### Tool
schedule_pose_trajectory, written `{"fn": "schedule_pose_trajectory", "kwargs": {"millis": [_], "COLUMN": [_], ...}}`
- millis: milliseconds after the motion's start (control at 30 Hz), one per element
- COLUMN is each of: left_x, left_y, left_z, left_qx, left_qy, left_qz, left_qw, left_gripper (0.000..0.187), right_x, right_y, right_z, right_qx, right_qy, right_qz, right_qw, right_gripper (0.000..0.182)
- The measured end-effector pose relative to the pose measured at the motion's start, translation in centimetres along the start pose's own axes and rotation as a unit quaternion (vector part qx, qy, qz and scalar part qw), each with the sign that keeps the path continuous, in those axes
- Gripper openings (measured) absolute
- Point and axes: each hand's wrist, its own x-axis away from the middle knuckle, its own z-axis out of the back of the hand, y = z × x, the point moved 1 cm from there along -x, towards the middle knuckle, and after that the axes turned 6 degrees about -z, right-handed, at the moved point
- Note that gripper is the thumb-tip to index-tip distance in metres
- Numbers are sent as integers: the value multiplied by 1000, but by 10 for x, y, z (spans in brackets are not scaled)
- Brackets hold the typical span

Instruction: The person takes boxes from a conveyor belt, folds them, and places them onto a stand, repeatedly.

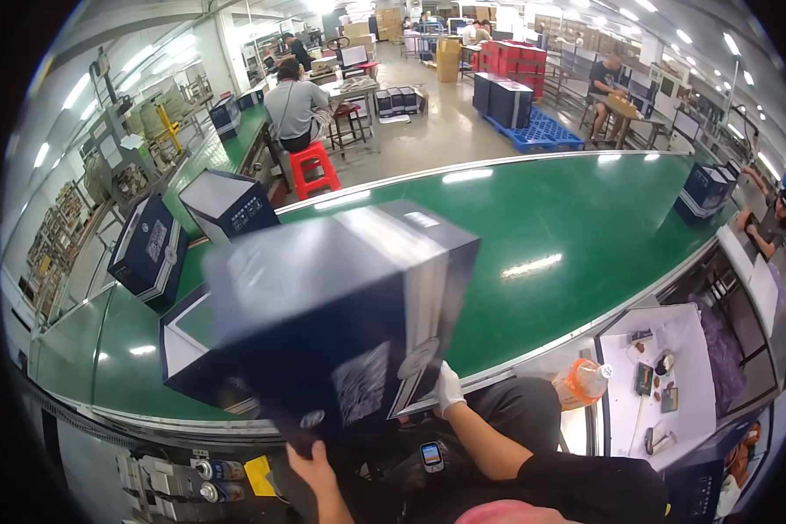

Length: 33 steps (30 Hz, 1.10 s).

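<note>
A large dark blue box (pixel 323 367) with a pale band and a printed QR code is held tilted over the near edge of the green conveyor belt, and its upper left part is blurred. At its lower front corner, my left hand (pixel 314 470) is closed on the cardboard, bare, with some fingers hidden under the box. My right hand (pixel 449 389), in a white glove, grips the box's lower right edge, its fingertips partly hidden. Below the box, a small phone (pixel 431 457) lies near my lap.
More blue boxes (pixel 148 249) stand on the green belt (pixel 550 227) at left, and others (pixel 706 192) at far right. An orange-labelled bottle (pixel 582 382) stands beside a white tray (pixel 620 419) of small parts. Spray cans (pixel 221 470) lie lower left. A person (pixel 293 109) sits beyond the belt.
</note>
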Motion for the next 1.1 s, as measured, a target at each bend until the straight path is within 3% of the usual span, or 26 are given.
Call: {"fn": "schedule_pose_trajectory", "kwargs": {"millis": [67,100,133,167,233,267,300,333,367,433,467,533,600,633,667,733,800,867,900,967,1000,1067,1100], "left_x": [-38,-54,-65,-70,-71,-67,-60,-54,-52,-47,-42,-33,-38,-51,-65,-101,-138,-168,-182,-206,-212,-219,-218], "left_y": [54,88,115,128,149,155,160,170,173,172,172,181,186,187,183,168,138,106,97,81,79,92,92], "left_z": [1,-9,-25,-40,-75,-100,-125,-144,-156,-179,-187,-194,-191,-185,-170,-123,-76,-54,-50,-55,-60,-62,-60], "left_qx": [-168,-237,-300,-301,-409,-407,-405,-409,-396,-377,-373,-328,-198,-120,-135,-253,-345,-473,-513,-555,-598,-609,-596], "left_qy": [-87,-100,-113,-110,-222,-244,-267,-218,-226,-238,-244,-264,-310,-328,-321,-270,-173,-117,-107,-216,-179,-227,-209], "left_qz": [-19,-102,-183,-182,-332,-381,-425,-447,-447,-456,-460,-456,-471,-489,-482,-459,-373,-364,-372,-262,-252,-158,-196], "left_qw": [982,961,929,930,821,794,765,766,769,770,768,784,802,799,804,808,844,794,766,759,739,744,750], "left_gripper": [27,24,22,22,23,24,24,23,23,23,24,29,41,48,48,57,63,67,68,68,53,38,34], "right_x": [-4,0,17,37,74,99,108,118,109,109,118,85,49,31,13,-19,-40,-47,-51,-50,-54,-65,-71], "right_y": [17,20,11,2,19,51,75,97,108,61,8,4,-27,-52,-77,-133,-171,-170,-158,-125,-105,-58,-36], "right_z": [-6,-10,-19,-27,-47,-70,-88,-106,-118,-136,-149,-165,-149,-134,-108,-55,-19,-13,-16,-36,-41,-45,-44], "right_qx": [58,77,234,379,305,509,574,613,488,314,300,214,132,74,5,-141,-223,-229,-165,-123,-117,-25,-1], "right_qy": [-44,-60,-156,-241,-411,-269,-205,-81,-286,-429,-389,-235,-129,-75,-19,80,119,89,46,-56,-74,-121,-111], "right_qz": [19,24,-101,-219,-142,227,398,548,461,283,222,312,275,255,242,238,238,229,253,185,176,56,43], "right_qw": [997,995,954,866,847,785,685,563,684,799,842,895,944,961,970,957,938,942,952,973,975,991,993], "right_gripper": [32,32,39,47,48,46,45,44,39,46,49,53,49,48,47,44,42,40,39,37,37,35,34]}}
